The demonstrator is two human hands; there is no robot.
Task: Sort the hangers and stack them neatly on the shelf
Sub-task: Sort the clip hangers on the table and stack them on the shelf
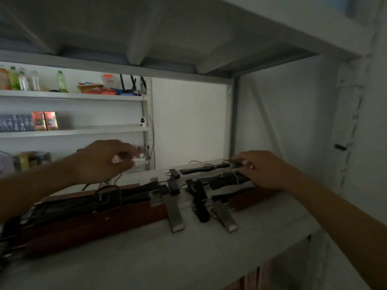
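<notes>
We saw the left hand [104,160] hovering, fingers curled; whether it held anything, we could not tell. Hangers [100,204] lay heaped on the shelf [188,258]. The right hand [259,170] gripped black hangers [226,181], apparently mid-sorting; squaring them probably came next.

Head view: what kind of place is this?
Probably a shop back room or storeroom, dimly lit. White metal shelving holds bottles and boxed goods; a small security camera sits on one shelf; clip hangers lie piled on the near shelf.
</notes>
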